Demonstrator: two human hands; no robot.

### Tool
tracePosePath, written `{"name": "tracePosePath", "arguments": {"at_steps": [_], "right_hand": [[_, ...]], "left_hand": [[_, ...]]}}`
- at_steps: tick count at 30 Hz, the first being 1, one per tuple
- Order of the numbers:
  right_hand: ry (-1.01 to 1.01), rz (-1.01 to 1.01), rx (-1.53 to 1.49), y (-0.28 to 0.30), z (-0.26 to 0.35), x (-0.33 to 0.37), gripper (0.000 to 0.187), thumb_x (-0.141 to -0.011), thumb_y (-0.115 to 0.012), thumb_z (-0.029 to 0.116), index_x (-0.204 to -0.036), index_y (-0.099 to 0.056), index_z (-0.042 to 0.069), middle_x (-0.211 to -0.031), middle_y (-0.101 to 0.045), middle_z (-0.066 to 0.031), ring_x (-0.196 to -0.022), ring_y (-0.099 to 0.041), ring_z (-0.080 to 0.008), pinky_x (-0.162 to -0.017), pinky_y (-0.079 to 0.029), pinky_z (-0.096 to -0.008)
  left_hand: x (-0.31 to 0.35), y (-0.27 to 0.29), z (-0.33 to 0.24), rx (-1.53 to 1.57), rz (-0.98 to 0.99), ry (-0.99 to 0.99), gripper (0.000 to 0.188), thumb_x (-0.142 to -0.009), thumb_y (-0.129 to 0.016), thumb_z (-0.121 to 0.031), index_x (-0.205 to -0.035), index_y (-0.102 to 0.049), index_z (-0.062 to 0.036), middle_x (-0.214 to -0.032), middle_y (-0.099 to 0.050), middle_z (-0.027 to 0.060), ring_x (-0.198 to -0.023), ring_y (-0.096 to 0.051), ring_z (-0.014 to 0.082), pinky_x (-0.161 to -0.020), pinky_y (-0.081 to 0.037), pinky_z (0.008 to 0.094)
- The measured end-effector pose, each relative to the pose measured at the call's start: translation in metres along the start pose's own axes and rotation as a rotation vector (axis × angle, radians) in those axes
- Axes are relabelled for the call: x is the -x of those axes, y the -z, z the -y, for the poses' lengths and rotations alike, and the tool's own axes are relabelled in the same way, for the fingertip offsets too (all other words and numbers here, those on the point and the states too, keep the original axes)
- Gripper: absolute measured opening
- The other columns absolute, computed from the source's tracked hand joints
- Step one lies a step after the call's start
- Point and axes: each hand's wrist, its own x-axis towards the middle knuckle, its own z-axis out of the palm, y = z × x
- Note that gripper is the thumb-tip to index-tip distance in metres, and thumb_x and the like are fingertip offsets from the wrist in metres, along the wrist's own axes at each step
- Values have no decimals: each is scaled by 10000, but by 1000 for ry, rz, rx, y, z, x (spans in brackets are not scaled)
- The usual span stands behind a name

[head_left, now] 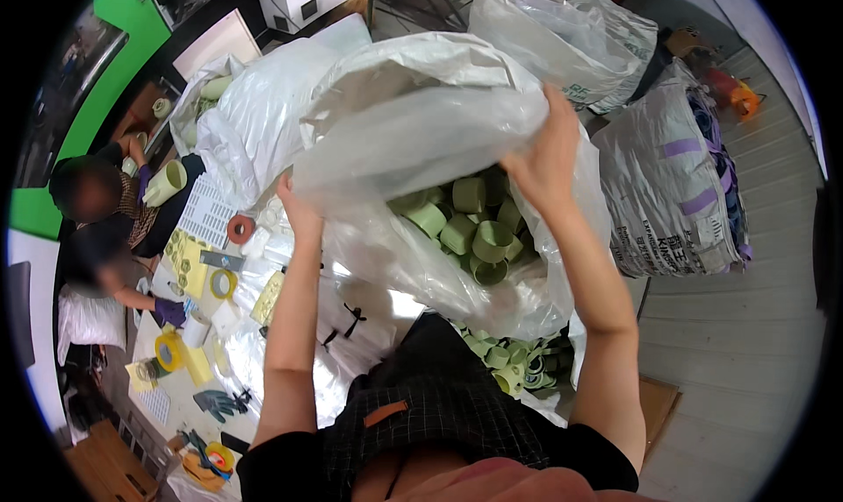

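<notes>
A large translucent white plastic bag stands in front of me, its upper part blurred by motion. Several pale green cup-like plastic pieces lie inside it. My left hand is closed on the bag's edge at the left, with its fingers partly hidden by the film. At the far right of the mouth my right hand grips the raised rim, thumb inward. Between both hands the film bulges upward across the opening and covers part of the contents. Below the bag, near my apron, more green pieces lie heaped.
On the left, a table carries tape rolls, gloves and small parts. Two people work beyond it, one wearing purple gloves. White sacks stand behind; a printed woven sack is at the right.
</notes>
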Motion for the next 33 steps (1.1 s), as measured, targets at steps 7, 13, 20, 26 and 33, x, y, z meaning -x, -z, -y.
{"name": "tracePosePath", "arguments": {"at_steps": [7,13,20,26,33], "right_hand": [[-310,-109,529,-32,-66,111,1021,-645,-886,291,-1435,-341,-57,-1453,-397,-262,-1344,-368,-424,-1147,-250,-539],[-558,181,-44,-108,-153,35,485,-837,-728,213,-1159,-555,-106,-1051,-630,-219,-1032,-585,-272,-922,-440,-435],[-829,682,-813,15,-231,-113,389,-961,-618,258,-1200,-631,-48,-1017,-693,-89,-844,-665,-158,-730,-547,-306],[-778,530,-410,88,-397,-113,369,-786,-761,155,-1107,-628,32,-1073,-702,-116,-960,-701,-232,-810,-552,-342],[-101,143,198,-3,-305,-4,693,-710,-816,143,-1346,-551,73,-1278,-618,-150,-1198,-576,-354,-1004,-452,-451]], "left_hand": [[34,-76,-39,-360,-224,-381,1058,-657,-838,-178,-1476,-233,110,-1486,-350,295,-1414,-275,443,-1187,-182,534],[-126,-115,3,62,240,76,548,-839,-687,-183,-1316,-547,46,-1238,-633,182,-1152,-599,335,-991,-479,430],[-103,-153,-84,682,838,425,457,-886,-647,-130,-1308,-581,29,-1247,-657,115,-1124,-627,229,-975,-502,356],[-125,-154,-64,356,1389,815,605,-945,-670,-370,-1376,-538,34,-1304,-634,150,-1183,-613,239,-1004,-491,368],[-141,-182,-6,-871,792,183,497,-823,-776,-364,-1155,-615,-31,-1101,-688,124,-918,-652,245,-832,-536,412]]}}
